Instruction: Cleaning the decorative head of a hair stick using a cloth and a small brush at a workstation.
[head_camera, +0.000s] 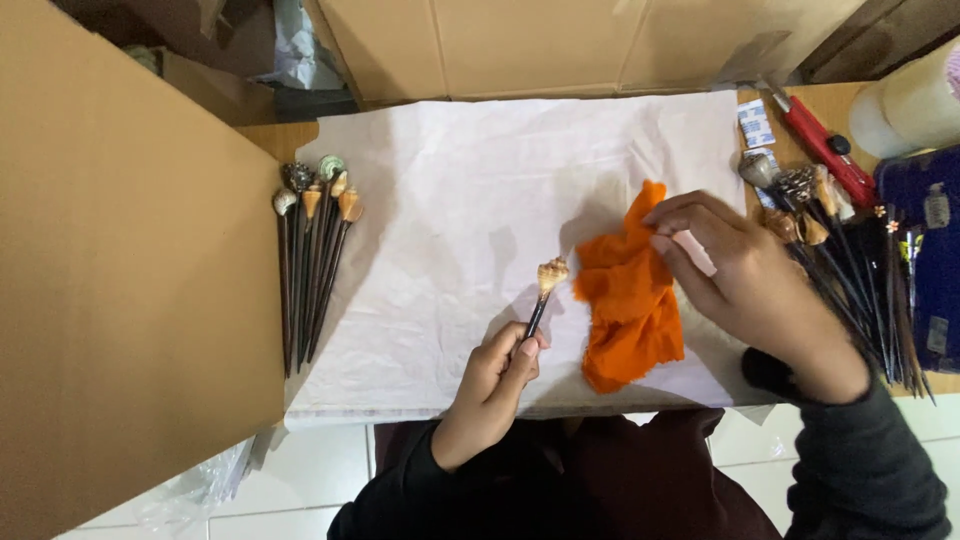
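Observation:
My left hand (497, 372) grips a dark wooden stick topped with a small tan seashell (550, 274), holding it upright over the white paper sheet (450, 180). To its right, my right hand (735, 275) pinches the upper edge of an orange cloth (628, 305) that lies crumpled on the paper. The shell tip sits just left of the cloth, close to it.
A row of several shell-topped sticks (310, 265) lies at the paper's left edge. Another pile of such sticks (850, 270) lies on the right, beside a red utility knife (820, 145), a tape roll (915, 100) and a dark blue box (930, 250). Cardboard panels (120, 280) stand at left and back.

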